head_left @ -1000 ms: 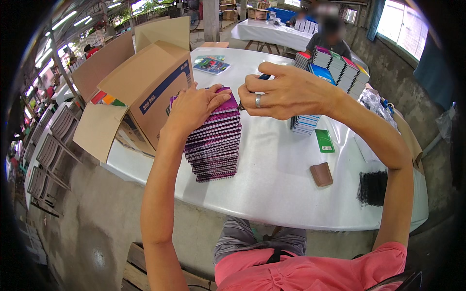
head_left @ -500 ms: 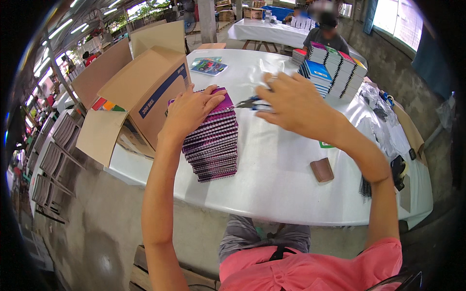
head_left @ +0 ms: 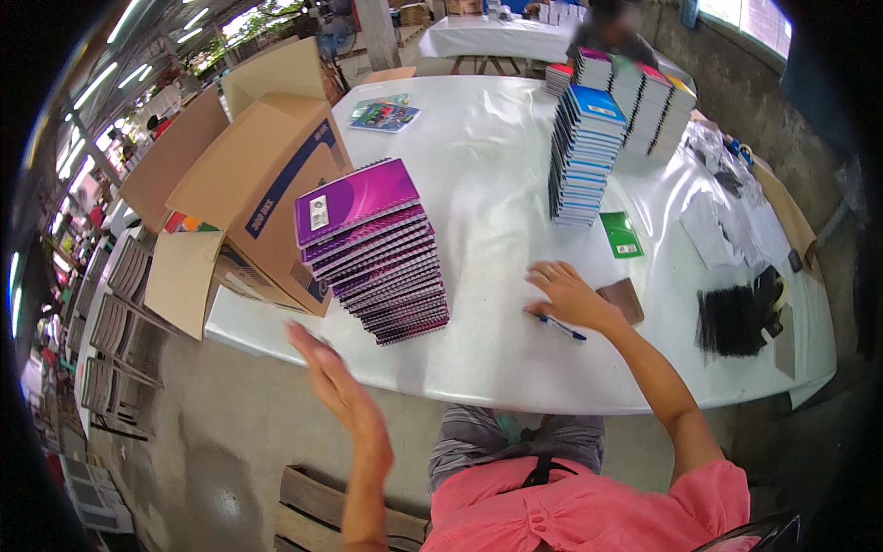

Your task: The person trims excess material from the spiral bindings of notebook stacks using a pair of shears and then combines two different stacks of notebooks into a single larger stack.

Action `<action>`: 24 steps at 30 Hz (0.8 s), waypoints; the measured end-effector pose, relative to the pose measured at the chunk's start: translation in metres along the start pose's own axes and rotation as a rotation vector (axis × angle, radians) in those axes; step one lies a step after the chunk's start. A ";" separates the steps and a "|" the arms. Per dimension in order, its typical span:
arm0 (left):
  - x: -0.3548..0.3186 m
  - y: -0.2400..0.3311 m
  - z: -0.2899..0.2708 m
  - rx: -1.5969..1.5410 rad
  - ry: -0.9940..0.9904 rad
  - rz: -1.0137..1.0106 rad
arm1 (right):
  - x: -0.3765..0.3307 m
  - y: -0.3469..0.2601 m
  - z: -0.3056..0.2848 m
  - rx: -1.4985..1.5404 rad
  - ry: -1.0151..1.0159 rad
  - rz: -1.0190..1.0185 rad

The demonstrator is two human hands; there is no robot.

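A tall stack of purple spiral notebooks [head_left: 357,207] leans slightly on the table, its bindings facing me. Off the table's near edge, below the stack, my left hand [head_left: 336,382] is held up edge-on with fingers stretched out, holding nothing and a little blurred. Palm down over the table, my right hand [head_left: 575,296] has its fingers apart. Just under its thumb lies a pair of small cutting pliers [head_left: 561,327] with blue handles; the tip is partly hidden by the hand. A brown wallet-like piece [head_left: 623,301] sits beside the right wrist, partly covered by it.
An open cardboard box [head_left: 276,202] stands at the left. Blue spiral notebooks [head_left: 584,152] are stacked far right, with more stacks behind. A green booklet [head_left: 624,235], plastic wrap [head_left: 722,225] and black binding wires [head_left: 731,322] lie to the right. A person [head_left: 605,37] sits opposite.
My left hand has left the top of the purple stack and moved back toward me. My right hand has come down nearer, letting go of the pliers on the table.
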State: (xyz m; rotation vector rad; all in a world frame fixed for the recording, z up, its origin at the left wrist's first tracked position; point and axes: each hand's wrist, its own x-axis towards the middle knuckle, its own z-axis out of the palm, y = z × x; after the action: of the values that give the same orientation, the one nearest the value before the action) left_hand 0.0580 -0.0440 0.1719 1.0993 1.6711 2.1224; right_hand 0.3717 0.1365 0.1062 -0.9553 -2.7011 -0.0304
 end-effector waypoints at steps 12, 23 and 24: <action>-0.045 -0.104 0.042 -0.322 -0.125 -0.706 | 0.189 -0.071 0.105 1.202 -0.113 0.430; 0.014 -0.127 0.030 -0.335 -0.518 -0.675 | 0.121 -0.101 0.100 1.385 0.154 0.588; 0.024 -0.128 0.025 -0.328 -0.508 -0.677 | 0.115 -0.115 0.093 1.408 0.218 0.623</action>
State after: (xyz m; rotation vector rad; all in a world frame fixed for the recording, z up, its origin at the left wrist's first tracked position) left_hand 0.0242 0.0301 0.0670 0.7385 1.1715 1.4558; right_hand 0.1917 0.1271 0.0557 -1.0336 -1.4292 1.4957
